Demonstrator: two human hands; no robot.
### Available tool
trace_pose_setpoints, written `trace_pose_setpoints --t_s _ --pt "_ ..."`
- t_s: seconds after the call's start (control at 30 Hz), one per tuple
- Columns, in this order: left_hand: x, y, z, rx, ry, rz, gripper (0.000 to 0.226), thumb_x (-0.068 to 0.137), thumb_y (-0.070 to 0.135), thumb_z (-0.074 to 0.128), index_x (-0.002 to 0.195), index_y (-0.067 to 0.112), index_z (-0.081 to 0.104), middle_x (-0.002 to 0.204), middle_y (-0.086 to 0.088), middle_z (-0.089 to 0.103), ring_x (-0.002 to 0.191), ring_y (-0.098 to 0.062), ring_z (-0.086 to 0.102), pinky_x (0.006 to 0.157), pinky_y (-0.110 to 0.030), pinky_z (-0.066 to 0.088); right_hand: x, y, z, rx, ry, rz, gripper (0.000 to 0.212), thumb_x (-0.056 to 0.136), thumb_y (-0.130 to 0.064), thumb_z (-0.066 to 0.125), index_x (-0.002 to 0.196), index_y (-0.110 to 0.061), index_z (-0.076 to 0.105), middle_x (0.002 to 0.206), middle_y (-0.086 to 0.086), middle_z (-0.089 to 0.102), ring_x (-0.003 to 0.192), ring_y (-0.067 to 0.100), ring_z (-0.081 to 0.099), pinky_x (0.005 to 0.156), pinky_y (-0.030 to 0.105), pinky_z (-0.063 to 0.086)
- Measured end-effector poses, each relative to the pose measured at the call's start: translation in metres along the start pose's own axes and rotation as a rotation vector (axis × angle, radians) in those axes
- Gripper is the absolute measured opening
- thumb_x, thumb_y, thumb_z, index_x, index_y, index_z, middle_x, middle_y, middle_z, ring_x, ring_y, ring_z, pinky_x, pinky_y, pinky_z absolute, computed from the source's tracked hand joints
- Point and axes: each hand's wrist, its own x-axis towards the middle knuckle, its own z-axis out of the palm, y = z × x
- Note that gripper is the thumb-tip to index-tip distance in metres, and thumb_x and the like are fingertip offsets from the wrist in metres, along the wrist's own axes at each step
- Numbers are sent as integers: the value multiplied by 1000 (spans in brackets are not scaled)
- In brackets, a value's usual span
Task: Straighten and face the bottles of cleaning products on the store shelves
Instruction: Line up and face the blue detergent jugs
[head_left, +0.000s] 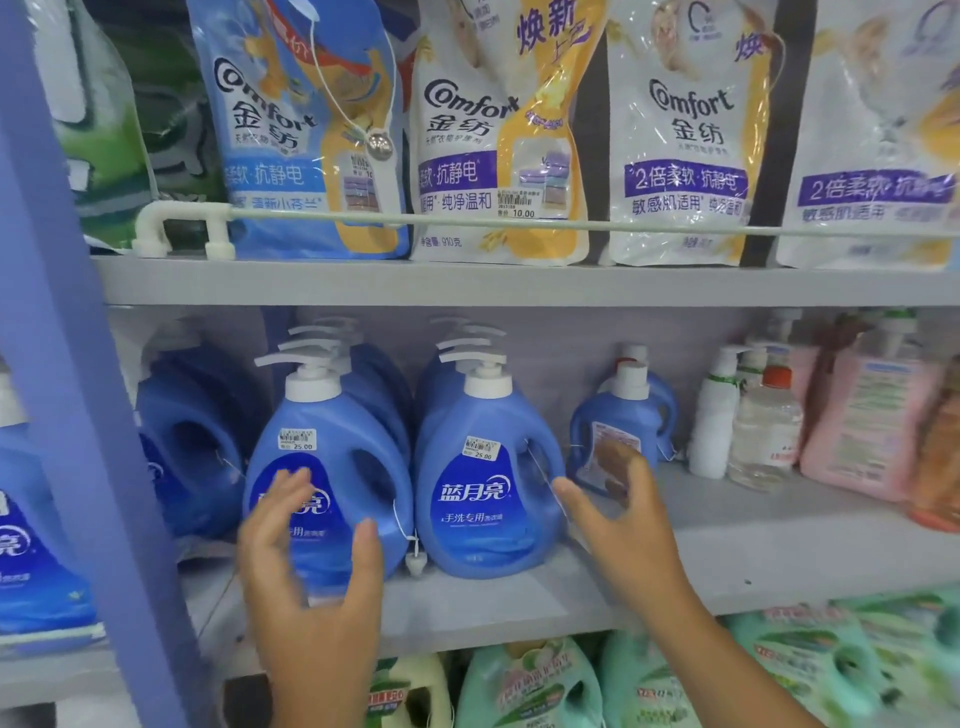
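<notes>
On the grey middle shelf (753, 561), two big blue plastic pump bottles stand side by side at the front. The left hand (306, 561) is spread wide over the left blue bottle (332, 457). It looks to be touching, but blur hides it. The right hand (618, 514) is open, holding nothing, just beside the right blue bottle (483, 467). I think the person is lining these two up. Next, nudge them so the labels look straight out.

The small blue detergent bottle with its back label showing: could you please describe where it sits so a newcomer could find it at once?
On the grey middle shelf, look right of the two front blue pump bottles. Behind the right hand stands the small blue detergent bottle. Unlike its neighbours, it has a plain white cap, no pump, and shows a white back label.
</notes>
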Motion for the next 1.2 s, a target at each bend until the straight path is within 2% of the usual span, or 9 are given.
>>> trace_pose_setpoints --t_s 0.17,0.3,0.47,0.63,0.73,0.83,0.9,1.0,1.2 --pt "-56 47 87 -128 -371 -3 26 91 26 66 116 34 65 118 0 68 115 -26 67 98 -36 53 77 34 -60 -142 101 34 54 84 -31 83 129 -25 54 120 -8 58 113 15 62 75 1 44" --pt "-86 58 168 35 -653 -235 37 90 29 70 124 38 61 127 19 62 123 -4 59 104 -26 48 132 55 -68 -299 -134 95 60 80 -30 86 129 -15 55 116 -2 63 112 27 65 87 36 52" --pt "-91 42 256 257 -661 -425 46 92 3 69 135 10 55 127 -9 65 119 -23 62 105 -41 47 138 56 -78 -414 -238 73 52 71 -56 76 110 -28 57 87 -17 60 88 17 68 59 24 42" --pt "-96 39 279 391 -491 -536 65 70 27 87 119 30 45 112 -3 66 100 -27 66 85 -45 55 138 30 -110 -407 -502 -14 40 93 -65 57 93 -25 58 86 -8 64 93 23 67 73 28 43" --pt "-98 35 273 407 -403 -554 48 70 17 87 102 30 55 93 3 68 81 -19 68 67 -29 54 175 13 -131 -319 -464 -18 39 100 -49 56 89 -15 71 83 2 71 83 27 69 75 32 53" --pt "-98 35 266 367 -333 -624 42 62 26 79 98 31 58 86 10 73 72 -3 69 56 -16 51 218 6 -135 -498 -399 -151 32 92 -40 56 72 -15 57 75 -3 67 73 22 62 59 24 38" --pt "-98 38 263 346 -300 -646 42 65 24 78 100 33 58 89 17 72 74 9 66 57 -8 46 244 9 -123 -584 -442 -168 18 95 -32 56 87 -17 63 103 7 70 95 27 64 72 22 36" --pt "-97 41 261 290 -312 -684 37 72 17 74 105 28 60 89 12 73 74 8 65 57 -6 44 260 11 -105 -587 -581 -141 43 91 -47 64 123 -18 62 116 5 61 109 26 62 86 29 45" --pt "-97 41 259 191 -372 -722 53 61 35 65 114 32 62 97 14 76 90 -5 72 77 -27 58 265 6 -82 -768 -696 -203 26 95 -34 61 89 -9 64 98 10 67 96 28 65 79 32 50"
